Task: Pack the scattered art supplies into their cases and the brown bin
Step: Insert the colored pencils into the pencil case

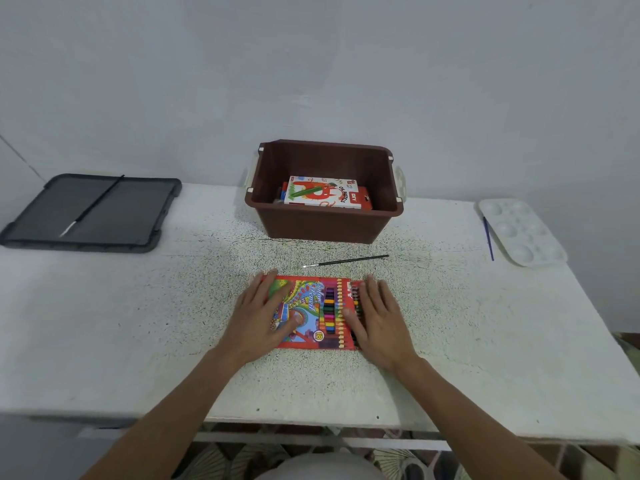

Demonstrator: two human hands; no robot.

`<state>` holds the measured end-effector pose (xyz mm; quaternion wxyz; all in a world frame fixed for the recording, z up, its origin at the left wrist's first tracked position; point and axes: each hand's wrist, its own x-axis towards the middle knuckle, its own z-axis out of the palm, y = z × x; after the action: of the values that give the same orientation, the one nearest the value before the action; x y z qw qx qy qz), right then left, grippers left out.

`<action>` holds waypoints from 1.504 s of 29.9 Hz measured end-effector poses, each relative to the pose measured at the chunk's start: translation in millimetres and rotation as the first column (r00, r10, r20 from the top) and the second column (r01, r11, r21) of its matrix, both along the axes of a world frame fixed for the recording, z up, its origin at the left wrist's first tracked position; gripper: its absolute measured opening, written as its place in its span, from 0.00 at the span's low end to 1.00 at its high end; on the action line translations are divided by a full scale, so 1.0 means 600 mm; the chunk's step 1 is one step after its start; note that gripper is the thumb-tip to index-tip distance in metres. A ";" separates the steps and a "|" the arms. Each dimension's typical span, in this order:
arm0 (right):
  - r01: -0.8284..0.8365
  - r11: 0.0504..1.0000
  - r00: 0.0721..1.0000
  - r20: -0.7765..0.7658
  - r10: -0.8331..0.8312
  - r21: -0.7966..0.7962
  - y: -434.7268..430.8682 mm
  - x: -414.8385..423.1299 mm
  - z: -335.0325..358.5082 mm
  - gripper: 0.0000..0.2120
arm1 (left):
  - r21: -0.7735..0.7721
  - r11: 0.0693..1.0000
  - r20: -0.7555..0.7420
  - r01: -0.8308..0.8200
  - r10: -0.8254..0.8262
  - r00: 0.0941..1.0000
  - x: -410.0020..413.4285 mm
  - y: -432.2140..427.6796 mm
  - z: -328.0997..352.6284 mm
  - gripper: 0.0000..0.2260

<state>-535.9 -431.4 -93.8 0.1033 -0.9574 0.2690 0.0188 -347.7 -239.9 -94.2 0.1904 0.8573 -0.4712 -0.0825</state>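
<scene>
Palms down, fingers straight: left grip [264, 315], right grip [378, 318].

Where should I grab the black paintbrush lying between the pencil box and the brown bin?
Probably pinch the black paintbrush at mid-handle, coming straight down from above, with fingertips on its near and far sides. It lies flat on the table, running almost left to right. Its bristle tip points left, so stay on the black handle, clear of that end.

3 brushes [91, 206] [346, 260] [488, 239], 2 bxs [311, 313] [332, 197] (+1 bin [322, 230])
</scene>
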 end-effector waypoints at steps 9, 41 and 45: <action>0.029 0.999 1.000 -0.010 -0.029 0.038 0.016 0.017 0.001 0.47 | 0.045 0.999 -0.013 0.007 -0.007 1.000 -0.004 -0.001 0.003 0.38; 0.018 0.999 1.000 -0.014 -0.018 0.044 0.022 0.007 0.022 0.48 | 0.092 0.995 0.030 0.023 -0.026 0.999 -0.007 0.001 0.006 0.37; 0.000 0.999 1.000 -0.013 0.001 0.039 0.018 -0.016 0.021 0.49 | 0.085 0.996 0.013 0.014 -0.015 1.000 -0.006 -0.002 0.007 0.37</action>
<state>-545.6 -420.8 -81.4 0.1200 -0.9551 0.2690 0.0301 -351.2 -240.9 -90.3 0.1499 0.8617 -0.4747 -0.0978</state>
